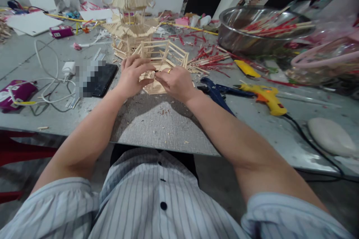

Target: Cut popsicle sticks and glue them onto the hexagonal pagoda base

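Observation:
A model base made of thin wooden sticks [157, 89], with a low stick railing [177, 55] around it, lies on the table in front of me. My left hand [134, 74] is at its near left side, thumb and fingertips brought together on a small part of the near railing. From the other side, my right hand [177, 82] pinches at the same spot, a ring on one finger. The fingers mostly hide what lies between them. Right behind stands a tiered stick pagoda [131, 30] with a pointed roof.
To the right are blue cutters [214, 91], a yellow glue gun [267, 97] with a black cord and a large metal bowl [232, 31] of sticks. Red-tipped sticks [214, 58] lie scattered behind. A dark phone [108, 78] and white cable [53, 78] are at left.

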Demonstrator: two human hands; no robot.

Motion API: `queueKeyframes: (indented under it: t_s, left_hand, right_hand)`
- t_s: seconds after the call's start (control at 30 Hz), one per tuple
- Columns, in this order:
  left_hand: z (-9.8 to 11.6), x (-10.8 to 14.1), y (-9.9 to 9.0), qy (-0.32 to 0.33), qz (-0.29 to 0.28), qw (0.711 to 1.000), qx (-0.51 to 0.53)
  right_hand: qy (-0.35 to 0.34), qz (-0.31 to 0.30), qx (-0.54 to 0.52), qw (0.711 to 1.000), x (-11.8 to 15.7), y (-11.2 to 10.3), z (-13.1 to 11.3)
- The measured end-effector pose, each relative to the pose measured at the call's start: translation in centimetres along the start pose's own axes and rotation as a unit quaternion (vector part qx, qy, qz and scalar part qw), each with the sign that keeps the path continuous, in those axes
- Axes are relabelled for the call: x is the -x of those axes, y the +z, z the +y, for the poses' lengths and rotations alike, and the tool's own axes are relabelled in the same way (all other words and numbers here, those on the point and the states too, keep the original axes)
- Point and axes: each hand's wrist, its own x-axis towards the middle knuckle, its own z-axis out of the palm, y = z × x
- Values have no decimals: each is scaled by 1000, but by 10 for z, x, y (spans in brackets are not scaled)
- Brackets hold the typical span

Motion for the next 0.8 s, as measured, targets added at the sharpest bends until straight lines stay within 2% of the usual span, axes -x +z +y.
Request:
queueKeyframes:
  t_s: [0.17,0.27,0.47,0.67,0.8]
  left_hand:
    - [0,-1,1,-9,-1,1000,3]
    - [-1,-1,1,-8,-4,1000,3]
    - [-2,-1,2,-6,-6,1000,6]
    - [6,-1,-2,-9,-4,1000,17]
    - [13,-1,-4,3,-9,1000,12]
  right_hand:
    - [-23,-30,31,999,1,-3,1]
    - [-30,-19,14,999,0,-3,2]
    - [9,-16,-41,999,-1,-2,4]
    - [50,22,-114,992,-1,-1,5]
    - [50,-18,-77,996,-3,-7,3]
